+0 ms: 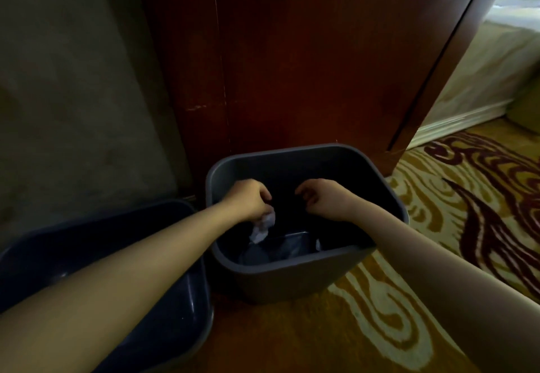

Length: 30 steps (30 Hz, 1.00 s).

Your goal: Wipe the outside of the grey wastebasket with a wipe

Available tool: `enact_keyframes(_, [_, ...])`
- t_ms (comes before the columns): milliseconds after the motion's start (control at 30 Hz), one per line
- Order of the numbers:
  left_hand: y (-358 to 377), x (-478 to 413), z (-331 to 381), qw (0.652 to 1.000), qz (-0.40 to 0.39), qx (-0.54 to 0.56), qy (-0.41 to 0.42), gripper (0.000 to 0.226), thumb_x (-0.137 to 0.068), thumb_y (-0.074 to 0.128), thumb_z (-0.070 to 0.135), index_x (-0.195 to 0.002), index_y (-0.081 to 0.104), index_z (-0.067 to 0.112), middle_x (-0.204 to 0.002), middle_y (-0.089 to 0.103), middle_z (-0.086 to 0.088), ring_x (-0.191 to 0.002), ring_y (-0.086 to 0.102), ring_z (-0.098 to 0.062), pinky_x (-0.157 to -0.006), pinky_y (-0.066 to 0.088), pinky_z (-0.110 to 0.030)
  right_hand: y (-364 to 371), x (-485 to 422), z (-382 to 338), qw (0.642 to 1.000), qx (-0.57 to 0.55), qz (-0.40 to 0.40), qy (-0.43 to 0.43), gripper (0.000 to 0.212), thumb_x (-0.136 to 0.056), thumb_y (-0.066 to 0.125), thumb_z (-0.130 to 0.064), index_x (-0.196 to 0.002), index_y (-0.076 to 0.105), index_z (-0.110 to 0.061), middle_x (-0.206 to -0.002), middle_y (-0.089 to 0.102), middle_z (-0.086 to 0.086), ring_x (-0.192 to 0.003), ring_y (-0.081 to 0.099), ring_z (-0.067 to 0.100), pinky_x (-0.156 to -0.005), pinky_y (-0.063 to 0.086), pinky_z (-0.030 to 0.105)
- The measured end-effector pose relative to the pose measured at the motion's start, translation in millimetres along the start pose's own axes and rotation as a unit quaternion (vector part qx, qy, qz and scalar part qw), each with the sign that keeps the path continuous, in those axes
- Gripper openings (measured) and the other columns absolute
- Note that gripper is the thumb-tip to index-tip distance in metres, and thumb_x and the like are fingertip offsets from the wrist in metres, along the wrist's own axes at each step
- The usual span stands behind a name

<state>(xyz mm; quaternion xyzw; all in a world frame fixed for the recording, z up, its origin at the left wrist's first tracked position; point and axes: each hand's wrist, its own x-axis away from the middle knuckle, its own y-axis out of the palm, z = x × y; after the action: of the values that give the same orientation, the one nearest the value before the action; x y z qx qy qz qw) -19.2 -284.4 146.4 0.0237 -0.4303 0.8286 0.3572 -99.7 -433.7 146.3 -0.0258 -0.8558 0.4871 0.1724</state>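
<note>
The grey wastebasket [292,276] stands upright on the carpet in front of a dark red wooden panel. Both my hands hover over its open mouth. My left hand [248,197] is closed around a crumpled white wipe [263,228] that hangs down from the fingers into the opening. My right hand [321,198] is beside it with fingers curled and nothing visible in them. Pale crumpled material lies at the bottom of the wastebasket.
A second dark bin [117,255] stands right against the wastebasket's left side, under my left forearm. A grey wall is at the left, the red wooden panel [292,65] behind. Patterned gold and maroon carpet [453,211] spreads to the right.
</note>
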Motion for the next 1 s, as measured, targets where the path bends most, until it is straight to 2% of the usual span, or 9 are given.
enact_keyframes(67, [-9,2,-1,0.99,0.062,-0.119,0.049,0.035,-0.083,0.065,0.018,-0.117,0.061,0.014,-0.12,0.063,-0.007,-0.104,0.06,-0.021,-0.081,0.047,-0.027,-8,0,6,0.997,0.07,0.035,0.009,0.041,-0.084,0.056,-0.003,-0.124,0.054,-0.011,-0.119,0.06,0.014,-0.107,0.057,0.028,-0.087,0.049,0.035])
enact_keyframes(167, [-28,18,-20,0.944,0.243,-0.182,0.131,0.045,-0.082,0.062,0.018,-0.126,0.053,0.015,-0.133,0.053,-0.008,-0.121,0.046,-0.026,-0.095,0.04,-0.035,-29,17,19,0.951,0.202,0.232,0.012,0.038,-0.083,0.058,-0.008,-0.12,0.056,-0.013,-0.115,0.057,0.013,-0.107,0.052,0.031,-0.082,0.05,0.043])
enact_keyframes(233, [-36,30,-37,0.929,0.274,-0.236,0.078,0.057,-0.082,0.061,0.023,-0.135,0.04,0.015,-0.136,0.046,-0.011,-0.123,0.04,-0.031,-0.096,0.039,-0.04,-41,35,34,0.907,0.267,0.315,0.081,0.035,-0.082,0.061,-0.013,-0.116,0.056,-0.011,-0.11,0.058,0.014,-0.104,0.05,0.034,-0.078,0.047,0.043])
enact_keyframes(367, [-40,42,-43,0.986,0.15,-0.068,-0.026,0.064,-0.088,0.054,0.02,-0.143,0.022,0.025,-0.093,0.056,0.004,-0.069,0.053,-0.01,-0.059,0.049,-0.027,-56,56,58,0.942,0.163,0.189,0.223,0.029,-0.094,0.046,-0.027,-0.104,0.062,-0.005,-0.089,0.063,0.016,-0.081,0.059,0.032,-0.059,0.043,0.033])
enact_keyframes(533, [-36,54,-34,0.98,0.175,-0.036,-0.084,0.069,-0.089,0.048,0.009,-0.147,0.014,0.023,-0.09,0.06,-0.007,-0.06,0.05,-0.014,-0.056,0.049,-0.035,-47,51,54,0.958,0.057,0.22,0.177,0.027,-0.096,0.041,-0.015,-0.09,0.065,-0.002,-0.059,0.047,0.0,-0.05,0.041,0.014,-0.046,0.032,0.027])
enact_keyframes(700, [-37,72,-29,0.977,0.168,-0.007,-0.128,0.067,-0.091,0.049,0.02,-0.147,0.013,0.023,-0.113,0.063,-0.015,-0.067,0.05,-0.013,-0.062,0.041,-0.031,-47,51,47,0.957,0.027,0.209,0.198,0.027,-0.097,0.039,-0.017,-0.108,0.061,-0.006,-0.081,0.063,0.013,-0.06,0.052,0.016,-0.048,0.038,0.026])
enact_keyframes(767, [-44,79,-20,0.976,0.147,-0.028,-0.155,0.063,-0.092,0.048,0.026,-0.146,0.015,0.02,-0.125,0.057,-0.017,-0.091,0.06,-0.026,-0.067,0.039,-0.031,-51,57,38,0.965,0.061,0.158,0.201,0.034,-0.097,0.039,-0.022,-0.127,0.048,-0.009,-0.107,0.062,0.02,-0.094,0.057,0.034,-0.073,0.047,0.04])
enact_keyframes(833, [-57,89,-6,0.978,0.114,-0.056,-0.165,0.054,-0.092,0.046,0.029,-0.141,0.026,0.015,-0.131,0.052,-0.017,-0.109,0.056,-0.033,-0.071,0.04,-0.034,-61,66,25,0.966,0.112,0.103,0.21,0.044,-0.096,0.039,-0.027,-0.137,0.034,-0.013,-0.128,0.051,0.019,-0.116,0.044,0.041,-0.092,0.04,0.049])
enact_keyframes(1000, [-111,141,55,0.974,0.023,-0.129,-0.183,0.044,-0.094,0.042,0.033,-0.132,0.037,0.011,-0.135,0.045,-0.016,-0.117,0.048,-0.034,-0.085,0.045,-0.043,-118,103,-42,0.976,0.087,-0.022,0.199,0.051,-0.095,0.041,-0.032,-0.141,0.028,-0.015,-0.135,0.044,0.016,-0.118,0.043,0.04,-0.094,0.039,0.048])
